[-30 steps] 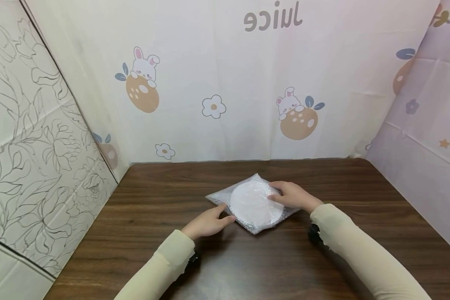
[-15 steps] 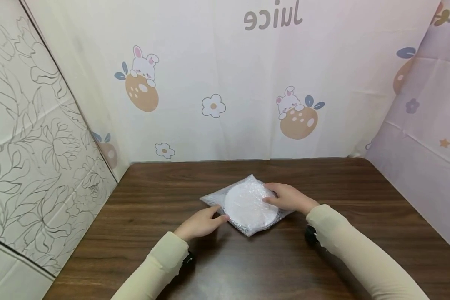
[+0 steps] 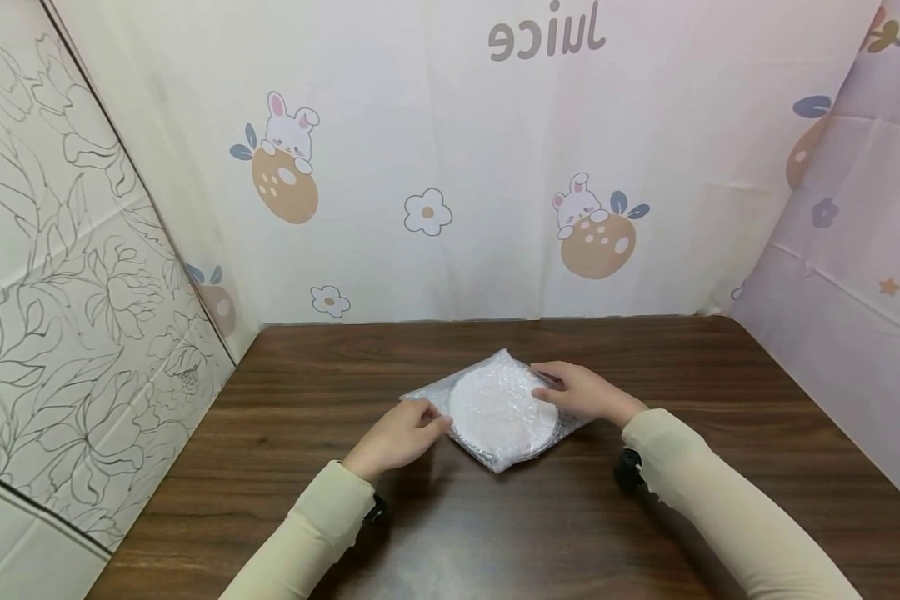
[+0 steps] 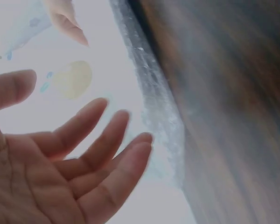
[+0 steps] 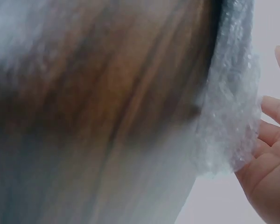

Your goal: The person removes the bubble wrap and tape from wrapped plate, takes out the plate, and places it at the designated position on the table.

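A round white disc (image 3: 495, 408), its kind unclear, lies inside a clear bubble-wrap bag (image 3: 427, 393) on the brown wooden table (image 3: 330, 375). At the bag's left corner is my left hand (image 3: 396, 437); the left wrist view shows its fingers (image 4: 95, 114) spread and loosely bent, with nothing between them and the thumb. My right hand (image 3: 587, 392) rests at the bag's right side, thumb over the disc's edge. Seen from the right wrist, the bubble wrap (image 5: 231, 107) covers some fingertips, and thumb and forefinger stand apart.
Behind the table hangs a pale curtain (image 3: 487, 267) printed with rabbits, fruit and flowers. A white panel with floral line drawings (image 3: 82, 292) stands along the left, and another pale curtain (image 3: 862, 275) on the right.
The bag first shifted slightly left with both hands, then stayed still. Since then my left hand has drawn back a little from its edge, and my right hand has slid slightly right.
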